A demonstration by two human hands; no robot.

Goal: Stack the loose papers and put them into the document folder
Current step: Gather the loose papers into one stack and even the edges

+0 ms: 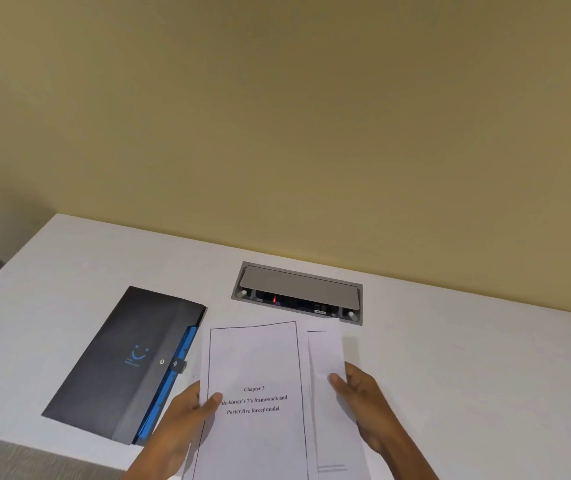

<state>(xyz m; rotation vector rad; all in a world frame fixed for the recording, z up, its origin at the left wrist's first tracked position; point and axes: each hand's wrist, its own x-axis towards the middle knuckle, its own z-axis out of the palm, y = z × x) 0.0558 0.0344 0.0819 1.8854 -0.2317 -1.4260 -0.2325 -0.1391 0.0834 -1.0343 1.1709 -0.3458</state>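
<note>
A printed white sheet [254, 362] with a black border and the heading "Chapter 3" lies at the front middle of the white table. My left hand [187, 420] grips its left edge, thumb on top. A second white sheet [325, 351] sticks out from under it on the right, and my right hand [363, 400] holds that one by its right edge. The dark grey document folder [128, 362] with blue inner tabs lies closed to the left of the papers, snap button facing up.
A grey cable and socket box [298, 292] is sunk into the table [467, 358] behind the papers. A yellowish wall rises right behind the table. The table's front left edge runs just below the folder.
</note>
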